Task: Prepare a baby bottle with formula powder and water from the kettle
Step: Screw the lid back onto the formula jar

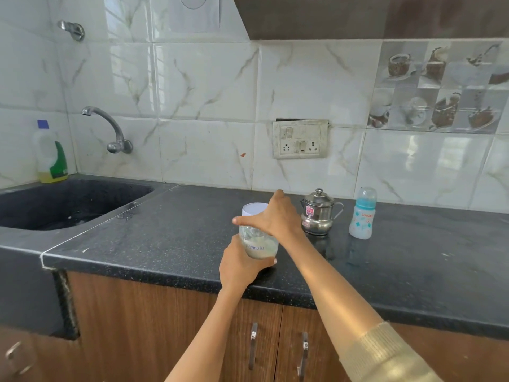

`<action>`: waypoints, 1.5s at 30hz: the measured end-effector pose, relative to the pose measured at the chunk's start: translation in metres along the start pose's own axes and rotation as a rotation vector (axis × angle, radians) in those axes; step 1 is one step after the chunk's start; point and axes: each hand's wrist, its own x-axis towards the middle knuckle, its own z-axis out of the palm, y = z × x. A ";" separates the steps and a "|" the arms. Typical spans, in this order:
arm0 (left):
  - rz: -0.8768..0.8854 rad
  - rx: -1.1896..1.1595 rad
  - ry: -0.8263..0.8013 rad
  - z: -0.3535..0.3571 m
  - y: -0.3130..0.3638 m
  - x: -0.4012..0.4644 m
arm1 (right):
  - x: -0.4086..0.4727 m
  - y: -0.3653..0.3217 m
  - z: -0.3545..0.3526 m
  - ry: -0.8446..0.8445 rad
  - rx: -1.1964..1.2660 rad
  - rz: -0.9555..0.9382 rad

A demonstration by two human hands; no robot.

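Note:
A clear plastic jar [260,245] with pale formula powder in its lower part and a white lid [252,209] stands on the black counter [165,238] near its front edge. My left hand [239,267] wraps around the jar's body from below. My right hand [272,216] lies over the lid, fingers and thumb around its rim. A small steel kettle [319,213] with a knobbed lid stands just right of the jar. Further right stands a baby bottle [362,215] with a blue collar and a clear cap, upright and apart from both hands.
A dark sink [63,205] is sunk into the counter at the left, with a wall tap [110,128] above it and a dish-soap bottle [51,153] in the corner. A switch-and-socket plate [300,139] is on the tiled wall. Cabinet doors with handles [253,346] are below.

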 end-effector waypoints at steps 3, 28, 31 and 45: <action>0.005 -0.006 0.000 0.000 -0.001 0.000 | 0.000 -0.005 -0.006 0.062 0.010 0.037; -0.005 0.000 -0.002 0.000 0.000 0.000 | 0.047 -0.015 -0.053 -0.248 -0.220 -0.284; -0.002 0.004 0.004 -0.001 0.000 0.001 | 0.043 -0.023 -0.060 -0.576 -0.369 -0.302; 0.016 -0.006 0.023 0.001 -0.002 0.002 | 0.046 -0.027 -0.063 -0.501 -0.394 -0.234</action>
